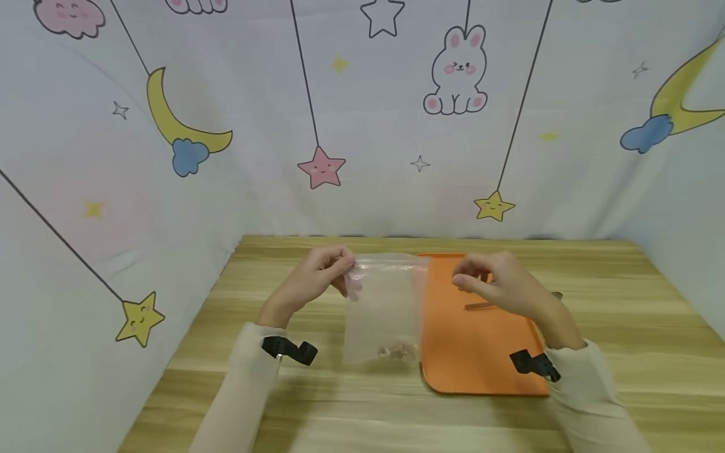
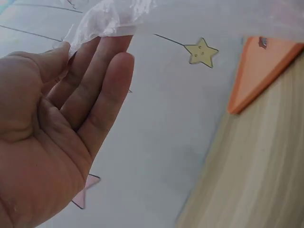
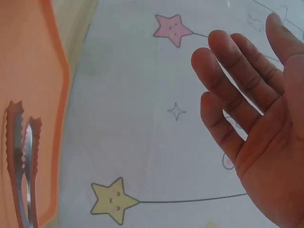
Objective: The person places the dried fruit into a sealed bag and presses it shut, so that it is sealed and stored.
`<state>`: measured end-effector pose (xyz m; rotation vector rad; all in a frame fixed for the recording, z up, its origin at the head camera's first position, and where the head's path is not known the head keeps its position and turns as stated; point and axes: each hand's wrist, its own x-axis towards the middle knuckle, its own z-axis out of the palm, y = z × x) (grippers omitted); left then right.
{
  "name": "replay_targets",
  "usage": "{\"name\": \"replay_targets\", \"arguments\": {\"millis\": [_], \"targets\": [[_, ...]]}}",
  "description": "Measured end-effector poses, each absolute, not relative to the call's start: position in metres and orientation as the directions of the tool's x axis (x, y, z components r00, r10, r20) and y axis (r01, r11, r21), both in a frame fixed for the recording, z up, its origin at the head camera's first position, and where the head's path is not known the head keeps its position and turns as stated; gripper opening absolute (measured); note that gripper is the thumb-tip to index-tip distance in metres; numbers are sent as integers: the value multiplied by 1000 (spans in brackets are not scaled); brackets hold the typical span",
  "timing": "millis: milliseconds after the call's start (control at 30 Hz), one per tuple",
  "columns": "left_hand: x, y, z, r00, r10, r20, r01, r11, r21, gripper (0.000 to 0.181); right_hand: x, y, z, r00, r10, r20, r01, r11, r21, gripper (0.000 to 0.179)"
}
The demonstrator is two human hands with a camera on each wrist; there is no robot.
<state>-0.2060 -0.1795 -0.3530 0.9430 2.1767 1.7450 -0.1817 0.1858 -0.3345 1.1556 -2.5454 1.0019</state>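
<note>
A clear zip bag (image 1: 385,308) hangs upright from my left hand (image 1: 320,277), which pinches its upper left corner between thumb and fingers. Several small pale beige pieces (image 1: 398,350) lie at the bottom of the bag; their kind is too blurred to tell. In the left wrist view the bag's crinkled plastic (image 2: 114,16) runs from the fingertips of my left hand (image 2: 66,109). To the right of the bag, my right hand (image 1: 498,283) hovers over the orange tray (image 1: 476,358) with nothing in it. Its fingers are loosely bent and apart in the right wrist view.
Metal tongs (image 3: 23,161) with serrated tips lie on the orange tray, partly hidden by my right hand in the head view. Tray and bag are over a wooden table (image 1: 340,409). A patterned cloth (image 1: 374,126) with stars and moons stands behind.
</note>
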Motion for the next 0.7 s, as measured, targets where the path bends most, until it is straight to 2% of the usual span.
{"name": "replay_targets", "arguments": {"millis": [133,233,367,567,700], "targets": [[-226,-185,-378,-819,563,115,245,161,956,30,-181,198,-340,-693,-599,402,-716,505,-481,5],[-233,-190,-390,-864,502,28,180,257,949,30,-181,204,-344,-696,-591,408,-716,529,-455,6],[-240,-195,-405,-910,413,-27,137,362,922,26,-182,210,-353,-729,-565,386,-684,592,-425,4],[-240,-201,-426,-965,255,-62,68,471,880,26,-184,214,-373,-786,-530,319,-618,693,-372,3],[-236,-208,-431,-969,248,5,151,574,805,30,-187,218,-385,-823,-478,307,-566,737,-368,4]]}}
